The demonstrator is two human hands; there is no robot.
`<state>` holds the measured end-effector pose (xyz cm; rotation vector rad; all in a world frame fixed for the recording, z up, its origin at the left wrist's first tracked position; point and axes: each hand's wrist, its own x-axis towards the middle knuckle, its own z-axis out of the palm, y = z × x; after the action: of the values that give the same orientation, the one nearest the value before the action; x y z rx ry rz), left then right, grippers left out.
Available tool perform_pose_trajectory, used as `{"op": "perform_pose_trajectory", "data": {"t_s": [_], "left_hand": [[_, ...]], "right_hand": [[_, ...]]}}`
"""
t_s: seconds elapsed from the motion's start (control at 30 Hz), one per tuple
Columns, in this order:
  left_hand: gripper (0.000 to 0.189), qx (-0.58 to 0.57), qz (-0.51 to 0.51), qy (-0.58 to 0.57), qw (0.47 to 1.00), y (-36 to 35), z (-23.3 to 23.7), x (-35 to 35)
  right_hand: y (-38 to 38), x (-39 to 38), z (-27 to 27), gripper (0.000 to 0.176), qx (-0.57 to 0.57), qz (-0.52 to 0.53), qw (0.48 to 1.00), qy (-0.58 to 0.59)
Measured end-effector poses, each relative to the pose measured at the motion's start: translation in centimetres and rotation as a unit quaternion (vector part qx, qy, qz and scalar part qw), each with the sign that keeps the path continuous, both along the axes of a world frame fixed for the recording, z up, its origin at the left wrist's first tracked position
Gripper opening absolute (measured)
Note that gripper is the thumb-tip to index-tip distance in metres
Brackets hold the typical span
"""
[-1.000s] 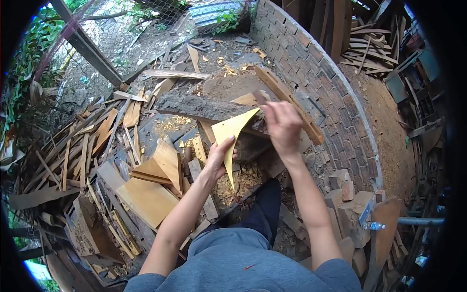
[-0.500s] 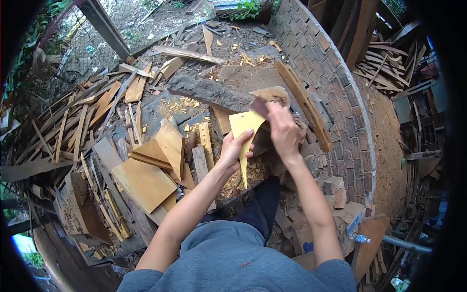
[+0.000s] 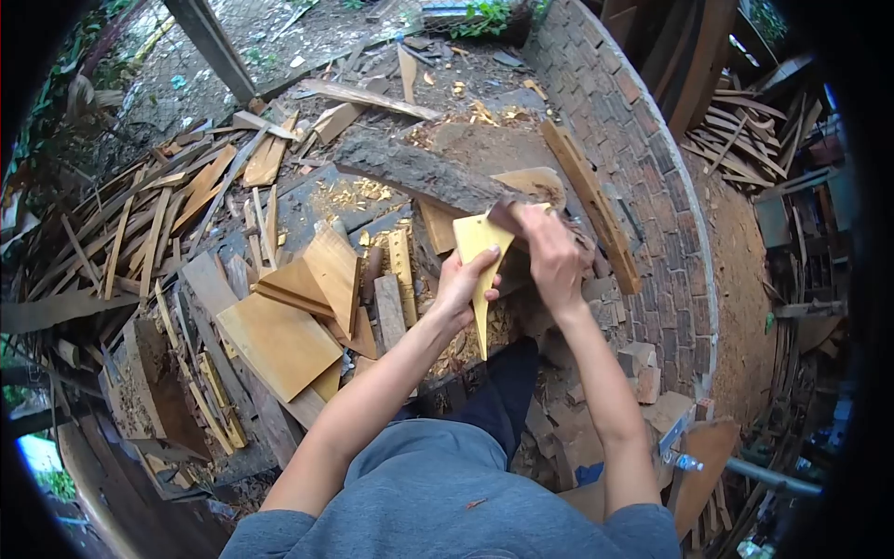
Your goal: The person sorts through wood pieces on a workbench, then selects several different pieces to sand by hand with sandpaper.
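A pale yellow, pointed wooden piece [image 3: 480, 244] with a small hole near its top hangs point-down in my left hand [image 3: 463, 284], thumb across its face. My right hand [image 3: 553, 250] is closed on a dark brown sheet [image 3: 504, 213], perhaps sandpaper, which lies against the upper right edge of the yellow piece. Behind both hands rests a rough grey slab of wood [image 3: 410, 175]. Left of my left hand stand cut boards, one of them a flat square board [image 3: 279, 345].
A heap of wood strips [image 3: 140, 228] fills the left side. A brick wall [image 3: 652, 205] curves along the right, with a long beam [image 3: 591, 207] beside it. Wood chips [image 3: 354, 194] are scattered on the ground. A plastic bottle [image 3: 687, 462] lies at lower right.
My right hand and the brown sheet have moved slightly down and right along the yellow piece. My left hand and the piece have shifted a little right. The whole view has shifted slightly.
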<state>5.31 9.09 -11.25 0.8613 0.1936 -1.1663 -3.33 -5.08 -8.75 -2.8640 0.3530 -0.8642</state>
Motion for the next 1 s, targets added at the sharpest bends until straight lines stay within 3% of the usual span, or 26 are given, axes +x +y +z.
{"op": "perform_pose_trajectory", "data": {"t_s": [0.07, 0.13, 0.17, 0.23, 0.27, 0.33, 0.37, 0.47, 0.53, 0.6, 0.63, 0.7, 0.77, 0.83, 0.87, 0.93, 1.0], "left_hand": [[0.022, -0.020, -0.010, 0.007, 1.000, -0.1, 0.4, 0.5], [0.026, -0.007, -0.028, -0.009, 1.000, 0.4, 0.8, 0.8], [0.026, -0.012, -0.025, -0.013, 1.000, 0.7, 0.9, 1.1], [0.029, -0.039, -0.073, -0.080, 0.993, 1.4, 0.7, 1.4], [0.029, -0.040, -0.074, -0.079, 0.993, 1.8, 0.4, 1.6], [0.037, -0.086, -0.155, -0.169, 0.970, 2.1, -0.1, 2.1], [0.039, -0.109, -0.160, -0.152, 0.969, 2.2, 0.7, 1.9], [0.038, -0.058, -0.240, -0.121, 0.961, 2.8, 2.5, 2.6], [0.041, -0.066, -0.254, -0.217, 0.940, 2.3, 1.9, 2.4], [0.042, -0.012, -0.155, -0.505, 0.849, 1.3, 1.0, 1.7], [0.042, -0.017, -0.161, -0.508, 0.846, 0.9, 0.7, 1.7], [0.038, 0.004, -0.059, -0.666, 0.744, 0.6, 0.6, 2.1], [0.035, 0.033, -0.059, -0.666, 0.743, 0.6, 0.5, 2.3], [0.032, 0.066, -0.059, -0.675, 0.733, 0.8, -0.1, 2.6], [0.032, 0.063, -0.061, -0.676, 0.732, 0.9, -0.6, 2.7], [0.041, 0.093, -0.101, -0.626, 0.768, 1.0, -1.4, 2.5], [0.041, 0.077, -0.086, -0.624, 0.773, 0.8, -1.8, 2.5]], "right_hand": [[-1.9, 1.1, 0.7, 0.021, 0.037, -0.069, 0.997, -0.010], [-2.0, 1.2, 1.9, 0.026, 0.206, -0.148, 0.966, 0.044], [-2.1, 0.9, 2.2, 0.026, 0.201, -0.145, 0.968, 0.040], [-2.8, -0.5, 2.2, 0.033, 0.327, -0.174, 0.929, -0.016], [-3.0, -1.2, 1.8, 0.033, 0.326, -0.176, 0.929, -0.016], [-3.6, -2.7, 1.0, 0.036, 0.438, -0.122, 0.876, -0.160], [-3.2, -3.0, 1.2, 0.038, 0.476, -0.126, 0.849, -0.193], [-3.1, -3.7, 1.4, 0.038, 0.439, -0.137, 0.864, -0.205], [-2.4, -3.5, 2.7, 0.038, 0.401, -0.146, 0.877, -0.219], [-1.0, -3.0, 5.0, 0.038, 0.334, -0.185, 0.907, -0.177], [-0.8, -2.8, 5.2, 0.035, 0.301, -0.208, 0.913, -0.182], [-0.4, -2.4, 6.6, 0.028, 0.248, -0.173, 0.931, -0.204], [-0.8, -2.0, 6.7, 0.026, 0.224, -0.164, 0.940, -0.197], [-1.6, -1.5, 5.5, 0.024, 0.218, -0.194, 0.949, -0.117], [-1.6, -0.8, 4.5, 0.027, 0.145, -0.148, 0.972, -0.112], [-0.3, -0.3, 2.6, 0.029, 0.165, -0.054, 0.984, -0.030], [3.4, 0.0, 3.0, 0.029, 0.227, 0.023, 0.972, -0.064]]}}
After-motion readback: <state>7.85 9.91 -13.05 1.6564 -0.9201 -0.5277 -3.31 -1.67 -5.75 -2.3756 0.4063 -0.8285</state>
